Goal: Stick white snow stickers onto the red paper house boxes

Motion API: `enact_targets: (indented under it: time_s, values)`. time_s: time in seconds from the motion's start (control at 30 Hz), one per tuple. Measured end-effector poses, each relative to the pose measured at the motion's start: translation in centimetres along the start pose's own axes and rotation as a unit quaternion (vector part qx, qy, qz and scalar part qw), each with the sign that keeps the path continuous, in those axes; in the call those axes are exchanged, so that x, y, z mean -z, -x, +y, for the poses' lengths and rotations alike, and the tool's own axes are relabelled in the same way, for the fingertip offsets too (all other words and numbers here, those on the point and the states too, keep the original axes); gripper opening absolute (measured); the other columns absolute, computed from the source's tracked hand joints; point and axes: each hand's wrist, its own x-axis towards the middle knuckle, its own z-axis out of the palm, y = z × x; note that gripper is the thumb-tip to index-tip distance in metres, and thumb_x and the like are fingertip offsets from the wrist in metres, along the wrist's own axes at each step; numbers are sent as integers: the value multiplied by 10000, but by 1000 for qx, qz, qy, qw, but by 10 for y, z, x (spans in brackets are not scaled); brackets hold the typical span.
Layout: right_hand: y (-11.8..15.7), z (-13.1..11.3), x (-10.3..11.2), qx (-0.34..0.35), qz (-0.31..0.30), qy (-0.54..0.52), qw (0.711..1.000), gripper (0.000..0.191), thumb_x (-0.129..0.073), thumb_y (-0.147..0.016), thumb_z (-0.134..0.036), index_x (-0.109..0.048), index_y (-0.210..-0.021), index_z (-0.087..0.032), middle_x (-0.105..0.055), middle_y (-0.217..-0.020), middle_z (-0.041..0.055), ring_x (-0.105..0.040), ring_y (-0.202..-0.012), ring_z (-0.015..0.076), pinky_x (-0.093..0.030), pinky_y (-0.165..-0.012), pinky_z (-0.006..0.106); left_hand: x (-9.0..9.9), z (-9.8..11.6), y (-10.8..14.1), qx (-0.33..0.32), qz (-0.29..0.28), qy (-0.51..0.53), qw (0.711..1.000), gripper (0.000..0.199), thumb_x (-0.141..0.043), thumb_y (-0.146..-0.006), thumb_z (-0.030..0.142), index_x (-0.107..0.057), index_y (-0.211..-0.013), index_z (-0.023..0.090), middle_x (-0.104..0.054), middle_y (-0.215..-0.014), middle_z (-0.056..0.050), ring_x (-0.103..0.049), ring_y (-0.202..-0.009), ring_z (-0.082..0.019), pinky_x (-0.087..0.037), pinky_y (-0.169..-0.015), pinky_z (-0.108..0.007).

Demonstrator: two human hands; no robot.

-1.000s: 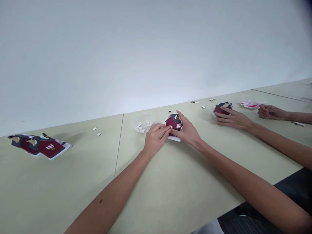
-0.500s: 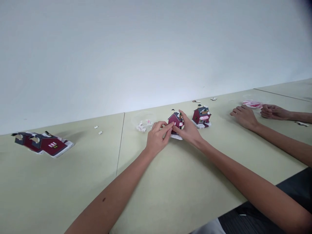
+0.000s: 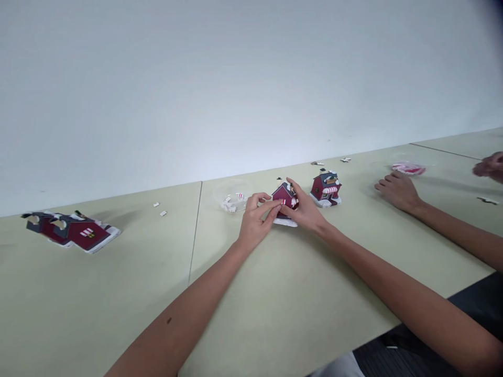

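Holding a maroon model house (image 3: 284,197) just right of frame centre, with its white base (image 3: 285,222) on the pale green table (image 3: 118,314). My left hand (image 3: 255,222) is curling toward it, fingertips (image 3: 276,209) pressing its wall. My right hand (image 3: 305,211) is closing on the opposite side, fingers gripping the house. A second model house (image 3: 325,189) is standing upright just right of it. A clear plastic dish (image 3: 231,195) of white pieces (image 3: 230,206) is sitting left of my hands. Flat printed house panels (image 3: 73,233) are lying far left. A co-worker's hand (image 3: 398,191) is resting on the table at right, near a pink-and-white cluster of pieces (image 3: 408,168); the co-worker's other hand (image 3: 489,166) is showing at the right edge.
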Motion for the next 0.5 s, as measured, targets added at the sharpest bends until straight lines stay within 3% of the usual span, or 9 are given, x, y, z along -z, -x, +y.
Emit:
enact_targets:
  time_s: [0.23, 0.33, 0.5]
  values:
    - [3, 0, -2, 28, -28, -29, 999, 870, -640, -859, -544, -251, -1572, -231, -550, -1434, 118, -589, -1228, 305, -452, -1060, 493, 1, 12, -3, 100, -13, 84, 991, 131, -628, -925, 313, -715, -994, 244, -513, -1311, -100, -517, -1225, -234, -513, -891, -332]
    - [3, 5, -1, 52, -30, -11, 998, 881, -658, -843, -529, -259, -1571, -236, -488, -1495, 121, -522, -1310, 323, -424, -1089, 506, 0, 15, -2, 108, -31, 87, 990, 93, -629, -917, 293, -639, -990, 237, -485, -1376, -99, -471, -1306, -246, -502, -901, -329]
    - [5, 9, 1, 78, -48, -21, 996, 890, -647, -858, -464, -202, -1590, -224, -470, -1514, 129, -508, -1339, 319, -420, -1107, 491, -2, 13, 1, 128, -24, 135, 982, 504, -655, -895, 319, -401, -1328, 284, -402, -1502, -115, -421, -1373, -257, -508, -917, -342]
